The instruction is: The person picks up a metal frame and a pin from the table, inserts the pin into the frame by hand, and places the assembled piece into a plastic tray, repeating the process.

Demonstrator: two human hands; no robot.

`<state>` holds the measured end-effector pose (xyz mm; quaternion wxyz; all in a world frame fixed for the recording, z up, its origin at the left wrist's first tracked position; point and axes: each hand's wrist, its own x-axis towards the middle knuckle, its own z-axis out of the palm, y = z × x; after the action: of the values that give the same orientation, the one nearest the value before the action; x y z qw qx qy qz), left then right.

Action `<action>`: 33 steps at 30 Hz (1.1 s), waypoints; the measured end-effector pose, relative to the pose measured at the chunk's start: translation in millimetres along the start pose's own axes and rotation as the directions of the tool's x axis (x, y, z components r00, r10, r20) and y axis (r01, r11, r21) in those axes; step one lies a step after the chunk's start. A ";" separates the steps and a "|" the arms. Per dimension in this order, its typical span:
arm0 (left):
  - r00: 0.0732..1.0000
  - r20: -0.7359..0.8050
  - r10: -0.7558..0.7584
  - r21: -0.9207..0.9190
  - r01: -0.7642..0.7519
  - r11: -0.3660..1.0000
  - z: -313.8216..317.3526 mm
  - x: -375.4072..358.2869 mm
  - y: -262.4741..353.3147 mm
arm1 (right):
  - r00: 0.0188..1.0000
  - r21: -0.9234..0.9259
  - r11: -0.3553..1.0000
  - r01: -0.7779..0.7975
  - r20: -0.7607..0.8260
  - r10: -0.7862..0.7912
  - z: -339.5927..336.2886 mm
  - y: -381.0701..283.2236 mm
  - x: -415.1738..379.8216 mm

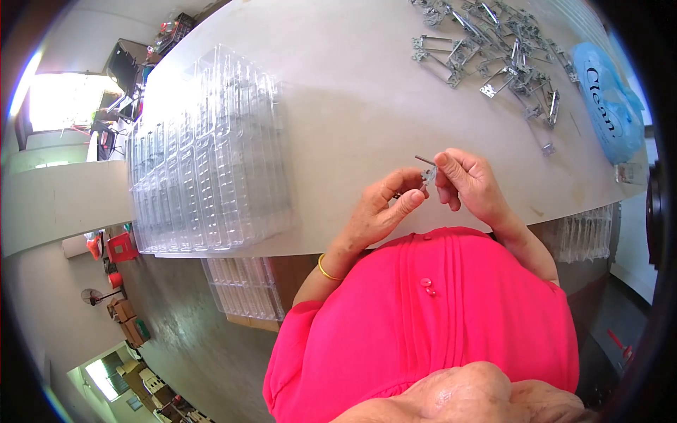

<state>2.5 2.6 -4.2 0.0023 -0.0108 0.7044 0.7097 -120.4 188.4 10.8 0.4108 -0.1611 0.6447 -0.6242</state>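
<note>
Between both hands, over the near edge of the table (338, 134), is a small metal bracket part (428, 174) with plate-like ends. My left hand (386, 204), with a yellow bangle at its wrist, has thumb and fingers closed around the part's lower end. My right hand (469, 185) pinches its upper side between thumb and forefinger, and a thin dark metal rod (424, 161) sticks out leftward from that pinch. The fingers hide much of the part. Similar metal brackets (518, 67) lie in a loose heap at the far right of the table.
Tall stacked clear plastic trays (211, 155) stand on the table's left side. A blue plastic bag (605, 102) marked "Clean" lies at the right edge, with a small clear box (630, 173) by it. More clear trays (243, 287) sit below the table at left.
</note>
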 end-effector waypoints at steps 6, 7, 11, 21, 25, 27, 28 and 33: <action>0.991 0.028 -0.129 -0.016 0.129 0.992 -2.4 -2.2 1.2 | 0.999 0.028 0.999 -0.021 0.031 0.020 -5.0 -3.6 1.8; 0.993 0.023 -0.118 0.006 0.118 0.993 -1.9 -2.5 0.7 | 0.999 0.028 0.999 -0.021 0.031 0.020 -6.0 -2.4 3.3; 0.993 0.053 -0.106 0.097 0.101 0.990 -0.3 -1.0 1.4 | 0.995 -0.045 0.994 0.100 0.028 -0.098 -11.8 -0.2 7.4; 0.976 0.181 -0.117 0.147 0.091 0.985 1.2 -2.3 6.1 | 0.994 -0.063 0.995 0.075 -0.075 -0.080 -24.4 -9.4 19.0; 0.957 0.116 -0.265 -0.345 0.289 0.893 -4.7 -1.8 -3.1 | 0.967 0.104 0.975 0.196 -0.186 -0.175 -22.9 -12.9 11.5; 0.965 0.085 -0.249 -0.456 0.260 0.851 -6.9 0.6 -6.8 | 0.960 0.092 0.965 0.247 -0.157 -0.231 -15.9 -11.6 6.5; 0.964 0.090 -0.250 -0.457 0.263 0.850 -6.8 1.2 -7.6 | 0.949 0.081 0.951 0.299 -0.127 -0.288 -13.0 -10.5 3.8; 0.965 0.071 -0.253 -0.550 0.250 0.797 -5.1 2.6 -8.1 | 0.936 0.071 0.938 0.339 -0.124 -0.329 -1.8 -3.4 -2.7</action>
<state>0.1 -2.4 -12.4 0.0909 -0.1065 0.4608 0.8764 -121.1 190.9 14.6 0.2696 -0.2147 0.6003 -0.7217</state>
